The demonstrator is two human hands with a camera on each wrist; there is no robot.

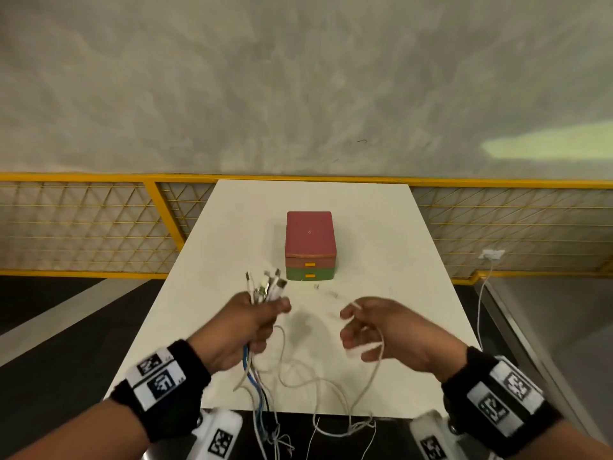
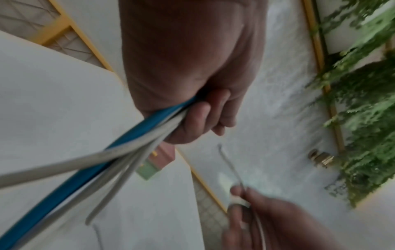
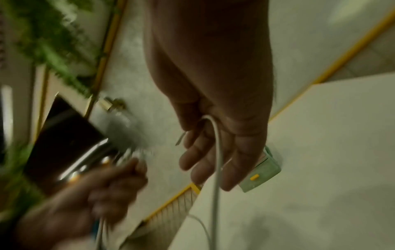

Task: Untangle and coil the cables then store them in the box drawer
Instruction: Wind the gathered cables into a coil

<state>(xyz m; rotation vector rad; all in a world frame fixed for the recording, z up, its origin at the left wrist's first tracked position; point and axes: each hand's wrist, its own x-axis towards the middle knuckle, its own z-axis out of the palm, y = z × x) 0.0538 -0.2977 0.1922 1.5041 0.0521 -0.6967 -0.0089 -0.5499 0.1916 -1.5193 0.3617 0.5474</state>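
Closest to us, loose cable tails [image 1: 318,423] hang off the near edge of the white table [image 1: 381,227] in a tangle of white, blue and dark strands. Just above them, our left hand [image 1: 238,330] is curled in a fist around a bundle of cables [image 1: 262,290], with the plug ends fanning up out of the top of the fist and the blue cable [image 2: 119,145] and several grey-white ones trailing down from the bottom. To the right, well apart from it, our right hand [image 1: 381,330] has its fingers loosely bent, and a single white cable [image 3: 217,160] runs across its palm; one end shows near the thumb and forefinger, which seem to pinch it lightly. That white cable droops down between the hands and loops back toward the bundle's tails.

We judge the step in hand is drawing one cable free of the rest. To do it well, we would keep the left fist firm on the bundle, pull the white cable slowly with the right hand, and follow its run by touch so that no loop tightens into a knot among the hanging tails.

Farther along the table's middle, beyond both hands, stands the box drawer [image 1: 310,247], pink on top with a green lower drawer, both drawers shut, small yellow handles facing us. Nothing is stored yet. Behind the table runs a yellow mesh fence [image 1: 99,224].
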